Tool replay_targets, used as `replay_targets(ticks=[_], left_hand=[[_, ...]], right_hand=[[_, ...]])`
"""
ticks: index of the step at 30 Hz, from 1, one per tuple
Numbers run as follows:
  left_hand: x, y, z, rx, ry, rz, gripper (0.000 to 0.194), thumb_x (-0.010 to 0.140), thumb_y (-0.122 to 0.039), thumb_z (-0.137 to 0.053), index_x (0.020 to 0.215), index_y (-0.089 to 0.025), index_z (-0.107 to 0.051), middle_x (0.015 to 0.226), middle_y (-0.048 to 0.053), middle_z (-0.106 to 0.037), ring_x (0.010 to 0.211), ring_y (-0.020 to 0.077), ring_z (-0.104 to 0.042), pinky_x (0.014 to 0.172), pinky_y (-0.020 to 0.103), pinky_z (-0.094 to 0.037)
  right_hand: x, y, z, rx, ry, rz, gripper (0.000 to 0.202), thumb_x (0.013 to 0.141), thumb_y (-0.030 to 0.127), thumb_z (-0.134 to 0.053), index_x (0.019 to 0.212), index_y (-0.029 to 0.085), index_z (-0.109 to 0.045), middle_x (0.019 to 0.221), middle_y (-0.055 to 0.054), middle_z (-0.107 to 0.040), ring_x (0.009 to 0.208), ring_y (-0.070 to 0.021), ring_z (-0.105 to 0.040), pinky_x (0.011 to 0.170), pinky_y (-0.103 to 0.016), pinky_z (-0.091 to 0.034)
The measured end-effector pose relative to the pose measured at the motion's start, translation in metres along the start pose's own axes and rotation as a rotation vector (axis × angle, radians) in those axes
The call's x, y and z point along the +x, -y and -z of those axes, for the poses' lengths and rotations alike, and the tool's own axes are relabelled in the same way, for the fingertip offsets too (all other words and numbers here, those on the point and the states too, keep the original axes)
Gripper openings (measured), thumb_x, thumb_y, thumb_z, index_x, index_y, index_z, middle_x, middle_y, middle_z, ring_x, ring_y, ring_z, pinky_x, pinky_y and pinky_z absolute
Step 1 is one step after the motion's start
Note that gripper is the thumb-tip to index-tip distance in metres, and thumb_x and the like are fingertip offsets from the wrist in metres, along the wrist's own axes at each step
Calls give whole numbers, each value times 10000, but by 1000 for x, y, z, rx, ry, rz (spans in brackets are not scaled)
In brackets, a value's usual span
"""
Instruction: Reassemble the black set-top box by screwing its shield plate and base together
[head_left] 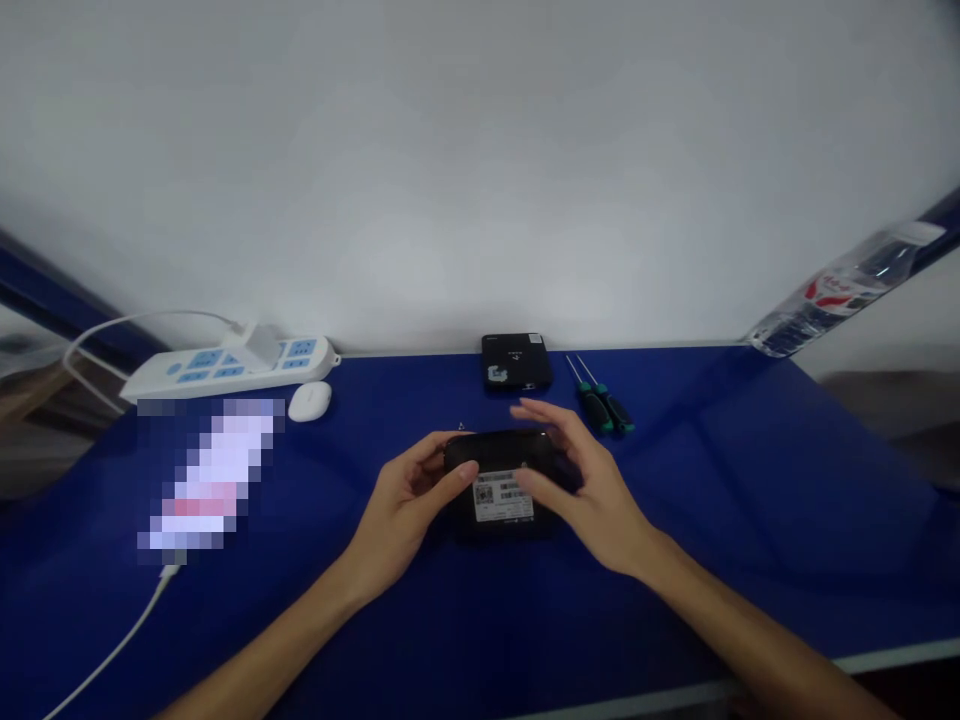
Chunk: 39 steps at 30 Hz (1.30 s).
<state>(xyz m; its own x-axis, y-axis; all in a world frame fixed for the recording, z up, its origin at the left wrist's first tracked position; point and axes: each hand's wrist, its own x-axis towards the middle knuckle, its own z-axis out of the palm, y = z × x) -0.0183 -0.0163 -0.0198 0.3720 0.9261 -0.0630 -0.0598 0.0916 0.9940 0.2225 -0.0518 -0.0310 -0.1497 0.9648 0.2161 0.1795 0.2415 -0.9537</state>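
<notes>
A black plastic box (495,450), like a small set-top box, is between my two hands above the blue table, its face with a white barcode label (504,496) towards me. My left hand (409,500) grips its left side, thumb across the face and fingers behind. At the right side is my right hand (589,485), its thumb on the label and some fingers round the edge; its forefinger stretches out past the box's far edge. Just beyond the box lie tiny metal pieces (461,427), perhaps screws, too small to make out.
Behind are another black box (516,361) and two green-handled screwdrivers (606,408). On the left are a power strip (229,368) with a plugged-in charger (259,345), a white earbud case (310,401) and a blurred-out phone (217,475) on a cable. A water bottle (847,290) stands back right.
</notes>
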Motion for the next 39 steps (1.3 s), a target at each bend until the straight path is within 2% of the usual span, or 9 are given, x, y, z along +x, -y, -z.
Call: replay_targets(ticks=[2,5,11,19,26,30,34,36,39], left_hand=[[0,0,-1,9,-1,-5,269,977,-408,-836,1200,-264,-797,1113,54,-858,1041,250,-831,942,359,-683],[0,0,-1,40,-3,-3,268,976,-418,-839,1187,-258,-795,1095,50,-857,1018,237,-825,910,325,-676],[-1,-3,3,53,25,40,231,1001,-400,-816,1147,-224,-782,1062,39,-845,996,202,-805,880,264,-639],[-5,-8,4,47,56,13,166,999,-364,-821,1070,-218,-787,978,23,-834,897,166,-776,812,226,-620],[-3,-4,5,-5,48,32,187,993,-388,-825,1037,-207,-812,897,17,-826,818,162,-777,761,223,-618],[-2,0,11,24,43,41,208,997,-409,-818,1058,-211,-839,820,4,-812,749,145,-754,724,208,-602],[-3,1,15,36,11,65,240,977,-415,-841,1115,-220,-856,783,-5,-806,722,143,-753,699,199,-596],[-3,1,13,13,15,91,276,975,-427,-843,1161,-224,-852,796,0,-816,730,154,-770,712,213,-614],[-2,-1,6,-30,99,143,322,970,-415,-851,1232,-227,-836,927,28,-860,858,191,-823,845,265,-659]], right_hand=[[2,0,-1,180,-19,-139,344,1055,445,-765,1348,272,-712,1224,-67,-780,1110,-273,-759,977,-441,-633],[4,0,-1,314,-7,-220,259,1011,458,-821,1135,234,-779,1026,-33,-796,963,-245,-767,862,-372,-634],[2,3,-2,363,-21,-235,258,983,460,-865,1044,225,-778,962,-22,-790,903,-212,-743,796,-310,-591],[-2,10,0,361,-18,-228,244,981,432,-870,973,220,-750,855,8,-712,784,-169,-665,707,-275,-528],[-1,8,-1,386,-16,-232,262,979,442,-869,974,217,-736,858,2,-715,791,-170,-664,716,-275,-526],[-3,6,-2,345,-7,-228,288,977,464,-867,980,217,-721,841,5,-695,773,-169,-643,693,-272,-507],[-6,4,-4,281,65,-218,308,1030,506,-795,989,221,-687,768,34,-607,657,-136,-563,593,-247,-454],[-7,3,-5,307,70,-232,333,1043,521,-773,961,216,-666,766,34,-588,643,-131,-551,580,-244,-457],[-4,1,-6,363,-42,-225,355,1040,526,-773,930,212,-651,781,25,-581,669,-138,-557,597,-247,-474]])
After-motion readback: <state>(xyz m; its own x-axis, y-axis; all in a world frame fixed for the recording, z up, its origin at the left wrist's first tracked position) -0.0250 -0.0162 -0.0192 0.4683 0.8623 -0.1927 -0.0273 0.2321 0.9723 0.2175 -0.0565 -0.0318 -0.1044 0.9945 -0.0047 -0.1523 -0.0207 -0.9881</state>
